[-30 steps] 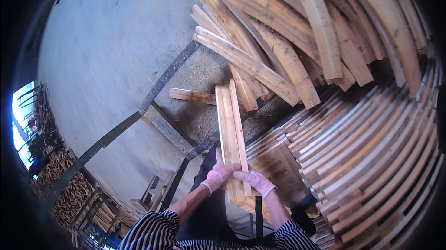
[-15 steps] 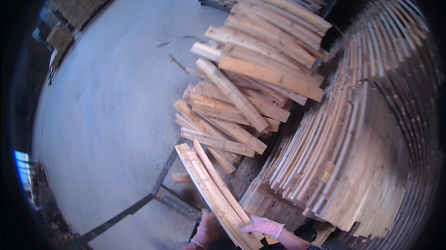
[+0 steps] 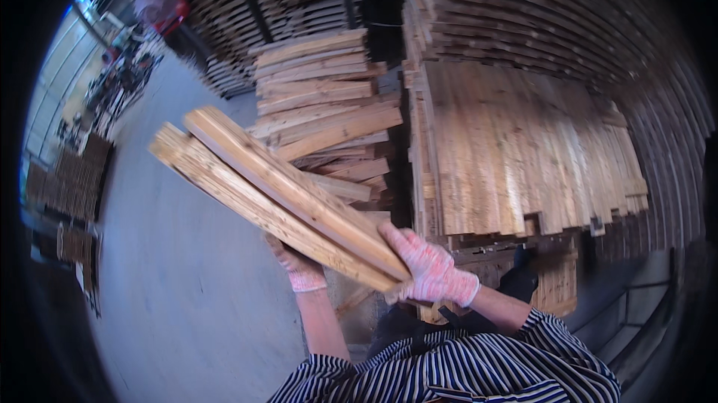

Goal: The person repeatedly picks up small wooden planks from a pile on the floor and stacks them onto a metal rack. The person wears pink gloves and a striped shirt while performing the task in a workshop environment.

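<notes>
A small bundle of long, pale wooden boards (image 3: 280,197) is held up in front of me, slanting from upper left to lower right. My right hand (image 3: 432,268), in a pink and white knit glove, grips the near end, closed round its edge. Under the middle of the bundle, my gloved left hand (image 3: 297,264) supports it from below. Its fingers are partly hidden by the wood. Beyond the bundle lies a loose pile of similar boards (image 3: 333,92), partly covered by it. To the right stands a neat, broad stack of boards (image 3: 516,148) laid side by side.
Tall layered wood stacks (image 3: 538,10) rise behind the neat stack, and more slatted stacks (image 3: 299,10) stand at the back. Brown stacked wood (image 3: 67,178) sits at far left across the grey floor (image 3: 194,283). A blurred red and pale shape (image 3: 163,6) is at upper left.
The boards have been raised from low in front of me and now tilt to the upper left. Both hands rose with them. My view has swung to the right, bringing the neat stack more central.
</notes>
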